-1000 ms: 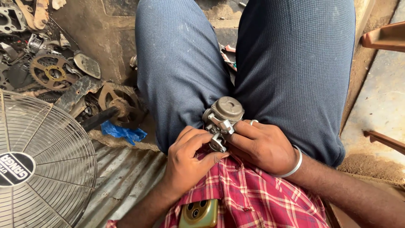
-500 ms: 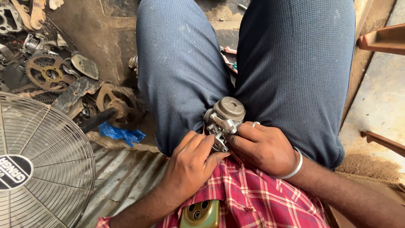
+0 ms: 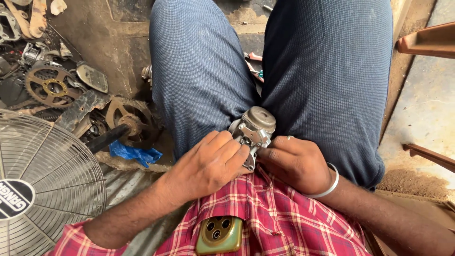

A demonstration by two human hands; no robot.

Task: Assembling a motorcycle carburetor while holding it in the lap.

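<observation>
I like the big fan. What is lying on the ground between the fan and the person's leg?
In the head view, between the fan and the leg lie a crumpled blue scrap and a rusty toothed wheel on a dark shaft.

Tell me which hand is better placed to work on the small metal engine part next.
Probably the left hand: its fingers lie on the metal part's near face, while the right hand grips it from the side, steadying it between the thighs.

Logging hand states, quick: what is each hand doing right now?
Left hand: closed on the metal carburetor in the lap.
Right hand: closed on the same carburetor.
</observation>
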